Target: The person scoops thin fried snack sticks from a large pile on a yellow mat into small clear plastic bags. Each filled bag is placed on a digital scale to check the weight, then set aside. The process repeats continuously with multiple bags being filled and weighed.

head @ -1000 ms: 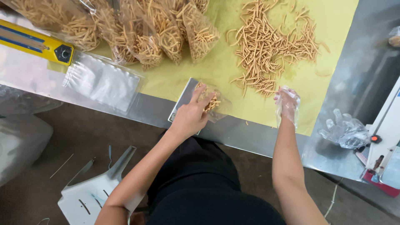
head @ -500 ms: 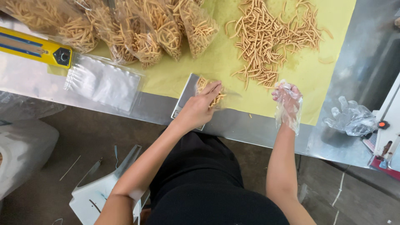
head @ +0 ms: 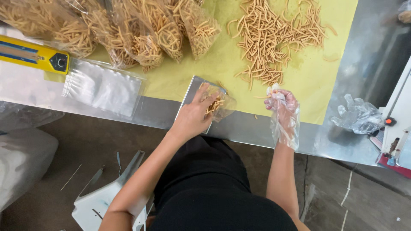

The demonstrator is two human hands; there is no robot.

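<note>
Stool: white plastic stool (head: 107,201) on the floor, low in view, left of the person's dark clothing.
Left hand: bare left hand (head: 192,117) lies palm down at the near table edge, fingers spread loosely over a small clear bag (head: 220,105); it presses on the bag rather than closing round it.
Small bag: partly filled with fried snack sticks, lying on a small metal plate (head: 188,96); the open end points right, toward the other hand.
Metal plate: flat, grey, half on the steel table (head: 252,130), half on the yellow sheet (head: 214,68).
Right hand: right hand (head: 283,107) wears a loose clear plastic glove, fingers curled together and pointing up at the loose pile; a few sticks may be pinched at the fingertips, cannot tell for sure. It is just right of the small bag, not touching it.
Spare glove: crumpled clear glove (head: 357,115) on the steel, well right of the right hand.
Empty bags: flat stack of clear bags (head: 102,87) left of the plate, near the table edge.
Sealer: yellow and blue tool bar (head: 32,53) at far left, touching the stack's corner.
Loose pile: snack sticks (head: 274,38) scattered on the yellow sheet, beyond the right hand.
Filled bags: row of packed clear bags (head: 145,34) along the far side, left of the loose pile.
Right edge: white machine (head: 396,124) with a small orange button, only partly in view.
</note>
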